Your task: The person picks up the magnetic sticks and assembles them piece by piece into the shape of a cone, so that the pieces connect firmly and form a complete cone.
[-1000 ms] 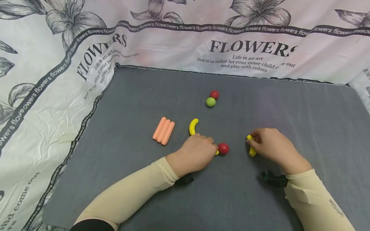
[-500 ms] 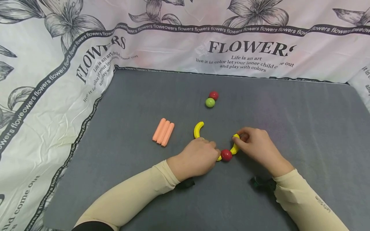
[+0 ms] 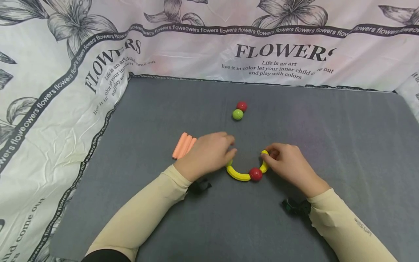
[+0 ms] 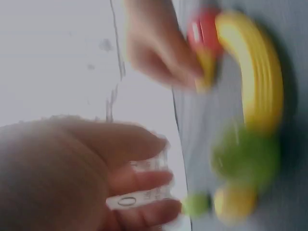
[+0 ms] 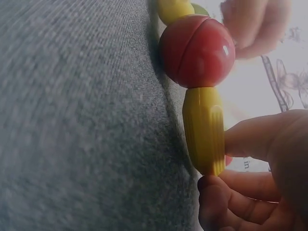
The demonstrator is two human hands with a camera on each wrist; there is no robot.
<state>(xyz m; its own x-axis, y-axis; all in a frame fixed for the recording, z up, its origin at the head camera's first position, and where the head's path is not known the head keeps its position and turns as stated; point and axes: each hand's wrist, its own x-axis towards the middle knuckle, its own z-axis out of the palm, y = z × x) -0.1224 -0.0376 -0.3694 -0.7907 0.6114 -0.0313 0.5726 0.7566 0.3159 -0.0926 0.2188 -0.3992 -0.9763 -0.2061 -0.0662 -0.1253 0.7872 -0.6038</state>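
Observation:
In the head view, a curved yellow toy banana point(image 3: 238, 176) lies on the grey surface, its right end touching a red ball point(image 3: 255, 174). A second toy banana point(image 3: 264, 168) touches the ball's other side, and my right hand point(image 3: 288, 163) pinches its far end between thumb and fingers. My left hand point(image 3: 207, 154) hovers over the left end of the row, thumb apart from the fingers, holding nothing. A blurred green ball point(image 4: 246, 156) sits at that end in the left wrist view, with another yellow piece point(image 4: 235, 204) beyond it, mostly hidden from the head camera.
Several pink-orange sticks point(image 3: 182, 145) lie side by side at the left, partly behind my left hand. Farther back, a small green ball point(image 3: 237, 114) touches a red one point(image 3: 242, 106). A flower-printed white sheet point(image 3: 183, 54) borders the grey surface point(image 3: 327, 120).
My right hand has brought its toy banana leftward against the red ball. My left hand has let go of the row and moved up and left, uncovering the curved banana.

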